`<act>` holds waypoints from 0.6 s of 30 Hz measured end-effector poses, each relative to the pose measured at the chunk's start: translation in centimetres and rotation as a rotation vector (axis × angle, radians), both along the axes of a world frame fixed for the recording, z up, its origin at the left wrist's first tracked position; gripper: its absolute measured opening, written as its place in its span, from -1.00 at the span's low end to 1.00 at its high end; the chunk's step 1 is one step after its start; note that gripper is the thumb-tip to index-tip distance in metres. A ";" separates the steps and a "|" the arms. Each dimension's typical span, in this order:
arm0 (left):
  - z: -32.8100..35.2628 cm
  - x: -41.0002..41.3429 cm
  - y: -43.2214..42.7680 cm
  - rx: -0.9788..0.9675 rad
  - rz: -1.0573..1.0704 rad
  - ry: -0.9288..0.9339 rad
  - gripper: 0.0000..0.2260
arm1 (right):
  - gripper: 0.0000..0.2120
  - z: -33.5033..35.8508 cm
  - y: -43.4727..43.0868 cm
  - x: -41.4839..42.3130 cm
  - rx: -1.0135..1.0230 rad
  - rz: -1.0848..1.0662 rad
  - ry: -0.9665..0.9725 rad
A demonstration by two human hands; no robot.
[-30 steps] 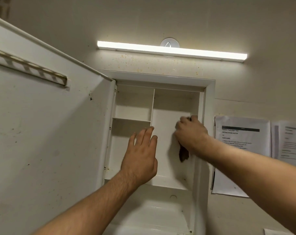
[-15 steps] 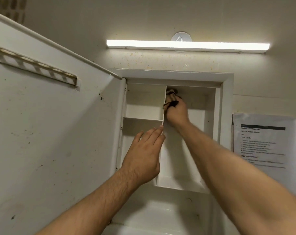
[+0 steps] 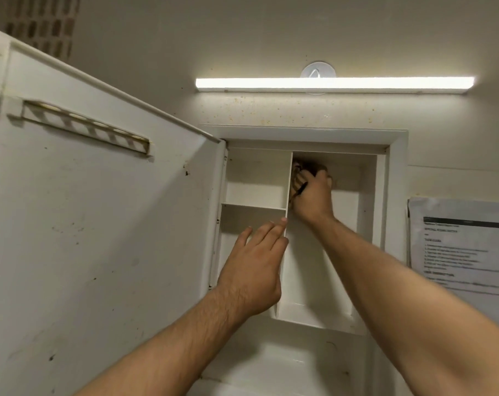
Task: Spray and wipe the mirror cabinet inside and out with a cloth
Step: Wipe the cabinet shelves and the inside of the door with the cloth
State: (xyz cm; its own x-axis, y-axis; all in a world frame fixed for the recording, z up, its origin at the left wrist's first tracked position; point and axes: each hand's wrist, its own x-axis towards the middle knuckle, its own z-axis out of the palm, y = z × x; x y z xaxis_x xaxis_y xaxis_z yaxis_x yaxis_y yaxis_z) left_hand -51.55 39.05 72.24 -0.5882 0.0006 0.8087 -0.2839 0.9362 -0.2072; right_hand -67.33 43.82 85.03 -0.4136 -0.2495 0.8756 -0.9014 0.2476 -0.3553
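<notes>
The white mirror cabinet (image 3: 391, 195) is set into the wall with its door (image 3: 99, 238) swung open to the left. My right hand (image 3: 314, 195) reaches into the top of the right compartment and grips a dark cloth (image 3: 298, 171), pressed against the upper left corner by the vertical divider (image 3: 288, 184). Most of the cloth is hidden by the hand. My left hand (image 3: 256, 267) is flat with straight fingers, its fingertips touching the front edge of the divider below the small shelf (image 3: 254, 206).
A lit tube lamp (image 3: 334, 84) runs above the cabinet. Printed sheets (image 3: 459, 247) hang on the wall at the right. A slotted holder rail (image 3: 85, 127) sits on the inside of the door. Dark specks mark the door's inner face.
My right hand has moved with the cloth from the compartment's right side up to its top left corner. The left hand has risen slightly to the divider edge. The view has shifted.
</notes>
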 end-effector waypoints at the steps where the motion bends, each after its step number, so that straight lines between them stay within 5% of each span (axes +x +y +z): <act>1: 0.0 -0.1 0.1 0.006 0.006 0.005 -0.39 | -0.78 0.5 0.8 -0.5 0.095 -0.036 0.082; 6: 0.3 -0.2 1.2 0.047 0.025 0.033 -0.45 | -0.91 1.8 6.3 0.0 0.772 -0.145 0.239; 9: 0.9 0.0 1.8 0.042 0.053 0.043 -0.50 | -0.74 -4.0 6.7 1.1 1.123 -0.384 0.441; 14: 0.8 -0.1 2.4 0.038 0.095 0.027 -0.50 | -0.60 -0.6 7.3 0.4 0.534 -0.679 0.568; 18: 0.7 -0.1 2.3 0.037 0.112 0.016 -0.51 | -0.44 -3.1 5.7 -0.1 0.648 -0.649 0.514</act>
